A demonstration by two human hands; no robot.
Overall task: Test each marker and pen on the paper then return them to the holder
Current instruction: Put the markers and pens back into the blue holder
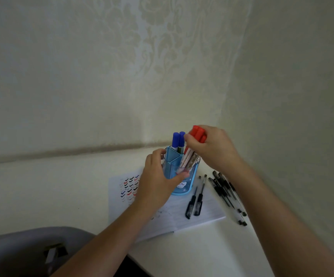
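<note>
Presently the left hand (pixel 158 176) wraps the blue holder (pixel 184 186), which stands on the paper (pixel 208 212). The right hand (pixel 214 148) clutches red markers (pixel 198 132) by their caps, lower ends inside the holder. Light, stiff and smooth, they would probably slide apart unless bunched firmly. Black pens (pixel 196 198) lie beside.

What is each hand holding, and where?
Right hand grips the red markers near their capped tops; left hand grips the holder around its side.

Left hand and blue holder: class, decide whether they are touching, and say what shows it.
Touching. The head view shows the left hand wrapped round the holder, with its fingers curled round the far side and its thumb pressed across the front wall.
</note>
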